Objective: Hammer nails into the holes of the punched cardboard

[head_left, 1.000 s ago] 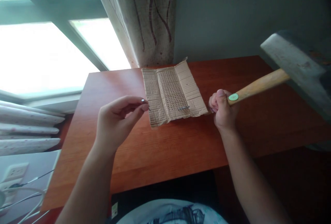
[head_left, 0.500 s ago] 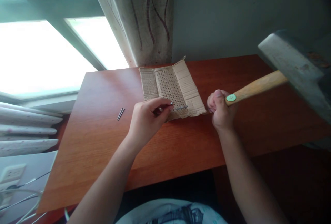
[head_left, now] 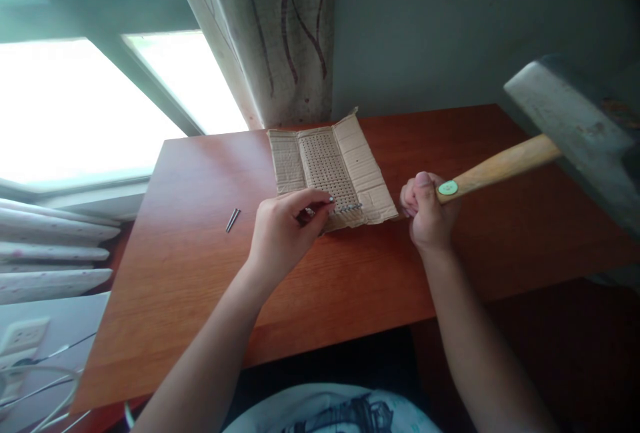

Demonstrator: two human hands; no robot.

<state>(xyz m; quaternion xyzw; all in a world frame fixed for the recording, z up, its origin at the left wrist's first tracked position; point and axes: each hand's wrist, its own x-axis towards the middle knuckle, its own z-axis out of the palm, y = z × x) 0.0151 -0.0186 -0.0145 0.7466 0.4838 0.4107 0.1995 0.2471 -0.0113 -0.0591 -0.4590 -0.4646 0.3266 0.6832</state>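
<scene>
My left hand (head_left: 290, 220) is closed in a pinch on a nail (head_left: 331, 199); only its small shiny head shows above the fingertips. Beneath it lies a folded piece of cardboard (head_left: 370, 183), its raised middle covered with rows of small holes. Along the near edge of the holes stands a row of several nails (head_left: 349, 208). My right hand (head_left: 431, 210) is wrapped round the wooden handle of a hammer (head_left: 505, 163), right of the cardboard. The big metal head is raised at the upper right, partly out of the picture.
Two loose nails (head_left: 233, 220) lie on the reddish wooden table (head_left: 200, 293), left of my left hand. A patterned curtain (head_left: 285, 40) hangs behind the table, by a bright window (head_left: 65, 106). A wall socket (head_left: 25, 336) with cables is at the lower left.
The hammer head has shifted very slightly to the right and looks sharper. My left hand and the nail stay in place over the cardboard.
</scene>
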